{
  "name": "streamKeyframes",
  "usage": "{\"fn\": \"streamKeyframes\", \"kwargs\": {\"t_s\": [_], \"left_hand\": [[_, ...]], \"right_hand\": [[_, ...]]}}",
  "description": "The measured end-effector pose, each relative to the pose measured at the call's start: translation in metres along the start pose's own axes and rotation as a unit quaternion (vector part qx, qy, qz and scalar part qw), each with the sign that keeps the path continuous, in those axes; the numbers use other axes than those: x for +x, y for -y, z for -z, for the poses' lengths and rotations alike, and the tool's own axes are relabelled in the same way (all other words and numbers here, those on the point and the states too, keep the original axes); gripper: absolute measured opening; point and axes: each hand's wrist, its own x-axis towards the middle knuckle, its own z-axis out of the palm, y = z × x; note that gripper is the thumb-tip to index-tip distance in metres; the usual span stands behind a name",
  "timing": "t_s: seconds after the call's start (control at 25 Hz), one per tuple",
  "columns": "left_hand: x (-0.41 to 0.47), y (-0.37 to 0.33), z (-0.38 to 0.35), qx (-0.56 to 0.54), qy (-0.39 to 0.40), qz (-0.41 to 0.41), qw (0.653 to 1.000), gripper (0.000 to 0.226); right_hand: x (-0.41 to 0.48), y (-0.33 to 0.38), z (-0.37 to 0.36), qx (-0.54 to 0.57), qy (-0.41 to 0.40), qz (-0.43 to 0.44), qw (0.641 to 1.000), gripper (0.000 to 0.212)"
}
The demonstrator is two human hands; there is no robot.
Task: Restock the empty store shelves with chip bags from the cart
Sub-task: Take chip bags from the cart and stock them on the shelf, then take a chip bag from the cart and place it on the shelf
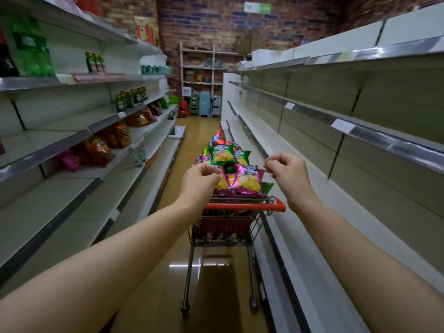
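- Hovering above the cart (242, 207) at 6 o'clock, left hand (200, 179) and right hand (287, 174) are clenched, holding nothing
- The chip bags (245, 181) lie heaped in the cart
- Unstocked shelves (360, 131) at 3 o'clock; brick wall (216, 25) at 12

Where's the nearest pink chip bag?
In the head view, the pink chip bag lies on top of the pile in the cart, just beyond its red handle, between the left hand and the right hand.
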Motion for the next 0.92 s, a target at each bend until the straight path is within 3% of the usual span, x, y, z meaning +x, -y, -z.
{"fn": "streamKeyframes", "kwargs": {"t_s": [0.44, 0.92], "left_hand": [[0.167, 0.051, -0.061, 0.043, -0.048, 0.066, 0.996, 0.016], [0.383, 0.092, -0.066, 0.048, -0.008, 0.077, 0.996, 0.019]], "right_hand": [[0.164, -0.106, -0.035, 0.006, 0.057, -0.051, 0.997, 0.02], [0.348, -0.175, -0.138, -0.025, 0.047, -0.091, 0.994, 0.022]]}}
